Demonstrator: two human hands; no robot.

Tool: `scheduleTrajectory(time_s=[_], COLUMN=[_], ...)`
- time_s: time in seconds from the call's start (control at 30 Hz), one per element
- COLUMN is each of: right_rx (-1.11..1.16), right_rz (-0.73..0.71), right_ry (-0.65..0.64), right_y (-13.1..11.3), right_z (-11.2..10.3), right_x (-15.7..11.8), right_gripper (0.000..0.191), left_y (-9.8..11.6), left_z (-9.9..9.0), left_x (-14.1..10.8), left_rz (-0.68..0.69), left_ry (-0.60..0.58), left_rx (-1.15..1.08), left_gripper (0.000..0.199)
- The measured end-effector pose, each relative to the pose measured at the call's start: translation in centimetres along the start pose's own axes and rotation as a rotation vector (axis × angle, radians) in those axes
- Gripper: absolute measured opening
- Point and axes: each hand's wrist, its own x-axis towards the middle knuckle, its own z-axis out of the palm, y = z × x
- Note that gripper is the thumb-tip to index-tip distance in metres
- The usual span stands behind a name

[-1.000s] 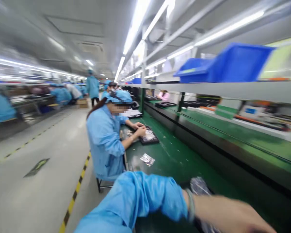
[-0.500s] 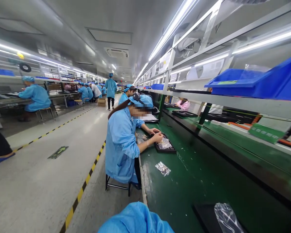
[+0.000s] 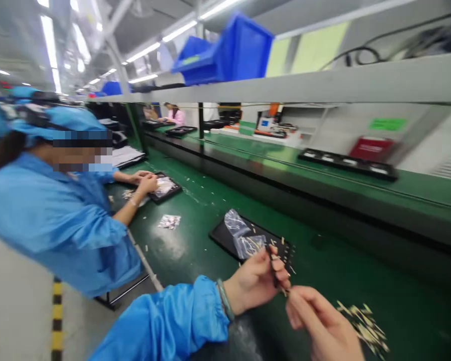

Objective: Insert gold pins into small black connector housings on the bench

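Observation:
My left hand (image 3: 251,282), with a bracelet at the wrist, has its fingers closed round a thin black part (image 3: 272,268) whose exact kind I cannot make out. My right hand (image 3: 325,321) pinches close to its lower end; whatever is between the fingertips is too small and blurred to name. Behind my left hand lies a black tray (image 3: 222,233) bearing clear plastic bags (image 3: 236,223) and small pale pieces. To the right of my right hand is a loose pile of thin cream-coloured pieces (image 3: 366,326) on the green bench.
A co-worker in a blue coat (image 3: 52,210) sits at left, hands over another black tray (image 3: 169,194). Between us lies a small filled plastic bag (image 3: 169,221). Above the bench runs a grey shelf (image 3: 323,80) with blue bins (image 3: 244,50). A long black strip tray (image 3: 348,164) rests behind the ledge.
My view has swung right and down toward the bench. Both my hands and the pale pile now show; before, only a blue sleeve and part of the black tray did.

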Motion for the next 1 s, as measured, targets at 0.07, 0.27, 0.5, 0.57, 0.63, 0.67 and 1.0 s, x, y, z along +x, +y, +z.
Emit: scheduleTrajectory(time_s=[0.07,0.27,0.5,0.57,0.63,0.67,1.0], right_rx=[-0.044,-0.078,-0.003,0.011,0.015,0.017,0.001], right_rz=[0.028,0.048,0.106,0.112,0.107,0.101,0.087], right_ry=[0.029,0.061,0.073,0.078,0.075,0.078,0.062], right_y=[-0.8,-1.3,-1.3,-1.3,-1.2,-1.1,-0.7], right_z=[0.6,1.4,1.8,1.9,2.1,2.1,1.6], right_x=[0.1,0.2,0.3,0.3,0.3,0.2,0.2], right_gripper=[0.031,0.030,0.033,0.032,0.031,0.031,0.030], left_y=[0.1,-0.1,0.0,0.0,-0.1,-0.1,0.0], left_z=[0.4,1.0,1.2,1.3,1.3,1.3,1.7], left_x=[-0.2,-0.5,-0.5,-0.6,-0.6,-0.6,-0.7], left_rz=[-0.009,-0.021,-0.017,-0.008,-0.007,-0.005,0.019], left_ry=[0.002,0.032,0.020,0.016,0.017,0.019,0.041], left_rx=[-0.010,0.059,0.083,0.082,0.089,0.095,0.144], left_gripper=[0.029,0.032,0.033,0.033,0.031,0.031,0.031])
